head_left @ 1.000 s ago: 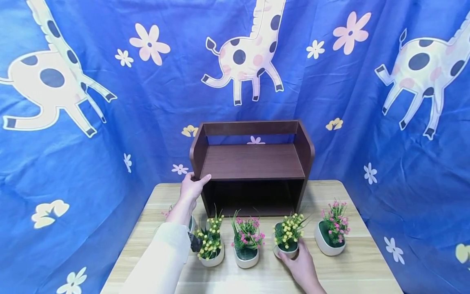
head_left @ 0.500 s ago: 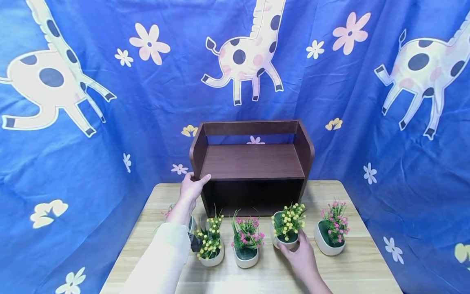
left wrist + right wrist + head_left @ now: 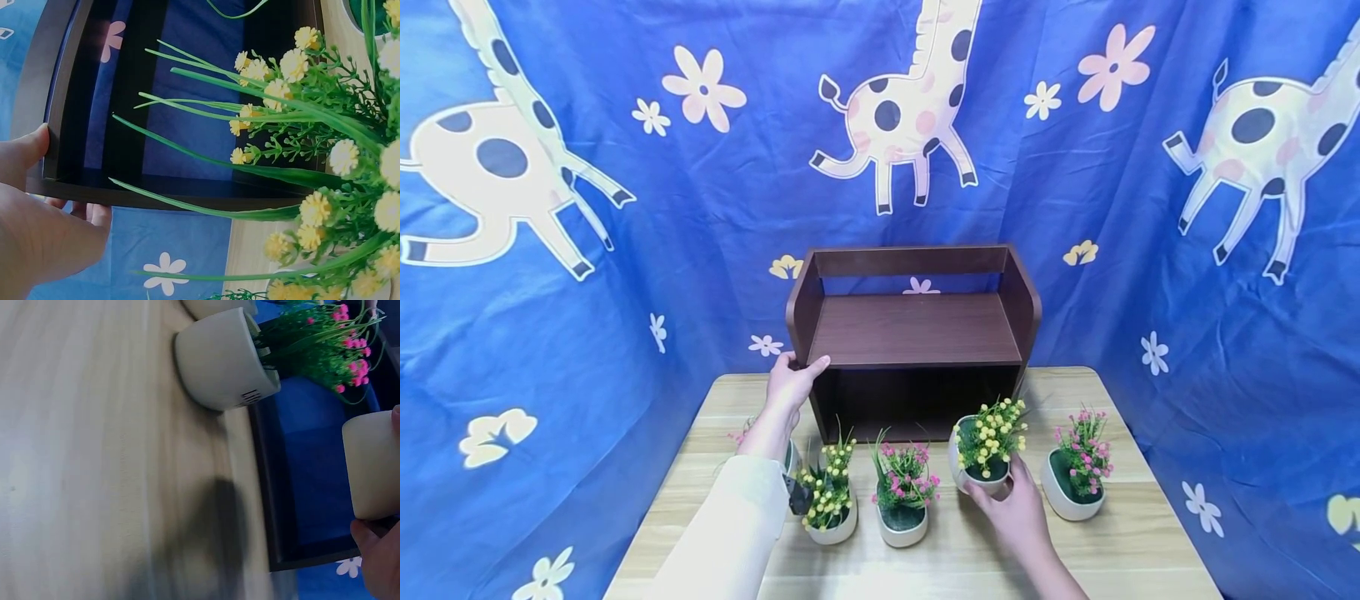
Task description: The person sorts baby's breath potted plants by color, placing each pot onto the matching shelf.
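A dark brown two-tier desk shelf (image 3: 917, 329) stands at the back of the table. My left hand (image 3: 788, 387) grips its left side panel at the front edge; in the left wrist view the thumb and the fingers lie on opposite sides of the board. My right hand (image 3: 1021, 510) holds a white potted plant with yellow flowers (image 3: 991, 437), thumb and fingers around the pot. In the right wrist view this pot (image 3: 374, 465) is raised off the table, in front of the shelf's lower opening, slightly tilted in the head view.
A pink-flowered pot (image 3: 902, 527) and a yellow-flowered pot (image 3: 833, 521) stand on the wooden table (image 3: 880, 579) before the shelf. Another pink-flowered pot (image 3: 1075, 496) is at the right. One more plant (image 3: 793, 457) is partly hidden by my left forearm. Blue curtains (image 3: 715, 208) surround the table.
My right hand has lifted the yellow-flowered potted plant and moved it slightly forward toward the shelf. The left hand stays on the shelf's side.
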{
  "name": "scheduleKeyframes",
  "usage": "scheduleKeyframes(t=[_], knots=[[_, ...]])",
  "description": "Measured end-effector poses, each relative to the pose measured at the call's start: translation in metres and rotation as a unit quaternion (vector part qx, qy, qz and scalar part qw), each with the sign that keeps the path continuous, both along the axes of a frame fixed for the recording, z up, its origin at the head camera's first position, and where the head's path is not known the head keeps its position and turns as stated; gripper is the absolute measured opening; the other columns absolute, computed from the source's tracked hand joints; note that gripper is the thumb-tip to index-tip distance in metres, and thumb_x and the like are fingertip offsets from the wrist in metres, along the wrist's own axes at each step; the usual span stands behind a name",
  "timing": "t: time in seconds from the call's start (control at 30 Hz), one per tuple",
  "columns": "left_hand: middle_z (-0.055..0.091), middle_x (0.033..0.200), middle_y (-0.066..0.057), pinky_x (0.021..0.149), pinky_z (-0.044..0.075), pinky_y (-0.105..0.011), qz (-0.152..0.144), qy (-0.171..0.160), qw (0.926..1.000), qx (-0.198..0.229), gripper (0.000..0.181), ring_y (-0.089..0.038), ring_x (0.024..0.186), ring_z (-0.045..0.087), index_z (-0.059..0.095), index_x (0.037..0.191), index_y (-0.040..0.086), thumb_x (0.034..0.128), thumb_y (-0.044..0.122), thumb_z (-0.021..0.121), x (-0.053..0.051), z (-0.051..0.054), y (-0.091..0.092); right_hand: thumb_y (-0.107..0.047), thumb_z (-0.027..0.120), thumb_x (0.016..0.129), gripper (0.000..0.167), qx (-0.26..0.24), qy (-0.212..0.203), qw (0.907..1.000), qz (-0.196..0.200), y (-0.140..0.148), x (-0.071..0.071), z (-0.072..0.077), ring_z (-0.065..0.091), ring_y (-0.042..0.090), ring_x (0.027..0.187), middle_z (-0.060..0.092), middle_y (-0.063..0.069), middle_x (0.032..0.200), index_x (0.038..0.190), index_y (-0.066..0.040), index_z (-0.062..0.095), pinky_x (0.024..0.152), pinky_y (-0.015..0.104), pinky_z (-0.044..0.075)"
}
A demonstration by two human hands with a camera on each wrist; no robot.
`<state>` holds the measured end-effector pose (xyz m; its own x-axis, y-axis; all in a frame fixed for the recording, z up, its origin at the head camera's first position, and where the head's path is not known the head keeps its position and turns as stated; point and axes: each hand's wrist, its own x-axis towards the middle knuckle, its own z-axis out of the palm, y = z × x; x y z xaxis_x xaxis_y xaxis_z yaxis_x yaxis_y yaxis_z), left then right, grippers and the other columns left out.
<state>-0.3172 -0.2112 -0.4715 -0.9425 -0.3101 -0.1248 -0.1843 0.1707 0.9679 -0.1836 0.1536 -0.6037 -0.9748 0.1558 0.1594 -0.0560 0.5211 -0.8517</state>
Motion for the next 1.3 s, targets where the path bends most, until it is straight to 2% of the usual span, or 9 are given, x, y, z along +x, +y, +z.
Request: scheduleKeyframes(t=[0.27,0.77,0.87,1.13,1.3], knots=[[0.053,0.156,-0.024,0.132,0.036,-0.051,0.004,-0.003,1.0,-0.002,0.071,-0.037,0.146,0.05,0.045,0.152,-0.001,0.0994,0.032,0.079,0.001,0.001,0.0,-0.037,0.094,0.085,0.098,0.002,0.022,0.9998,-0.002,-0.002,-0.003,0.022,0.061,0.055,0.136,0.053,0.034,0.157,0.156,0.008,0.043,0.115,0.06,0.053],[0.052,0.158,-0.023,0.132,0.036,-0.052,-0.001,-0.008,0.9999,-0.007,0.073,-0.037,0.148,0.049,0.044,0.155,0.0,0.1002,0.034,0.078,-0.002,-0.001,-0.003,-0.035,0.096,0.083,0.094,0.004,0.053,0.9984,-0.018,-0.002,-0.015,0.063,0.061,0.053,0.139,0.056,0.033,0.154,0.155,0.001,0.047,0.12,0.056,0.05],[0.052,0.158,-0.024,0.132,0.036,-0.052,-0.001,-0.009,0.9999,-0.01,0.073,-0.037,0.147,0.049,0.044,0.155,0.0,0.1001,0.034,0.078,-0.002,-0.001,-0.003,-0.032,0.096,0.083,0.091,-0.004,0.067,0.9974,-0.023,-0.001,-0.019,0.07,0.062,0.052,0.138,0.057,0.032,0.153,0.153,0.001,0.049,0.119,0.057,0.051],[0.052,0.159,-0.023,0.132,0.036,-0.052,-0.001,-0.011,0.9999,-0.01,0.074,-0.037,0.148,0.049,0.044,0.155,0.001,0.0996,0.035,0.079,-0.003,-0.001,-0.003,-0.03,0.098,0.079,0.088,0.018,0.126,0.9913,-0.034,0.003,-0.028,0.085,0.067,0.05,0.131,0.062,0.029,0.146,0.149,0.001,0.054,0.115,0.062,0.054],[0.052,0.159,-0.023,0.133,0.035,-0.052,-0.001,-0.012,0.9999,-0.008,0.074,-0.037,0.148,0.048,0.044,0.156,0.001,0.0997,0.034,0.079,-0.003,-0.001,-0.003,-0.032,0.098,0.08,0.088,0.019,0.131,0.9907,-0.034,0.004,-0.034,0.096,0.063,0.048,0.137,0.063,0.026,0.147,0.15,-0.001,0.054,0.119,0.066,0.048]])
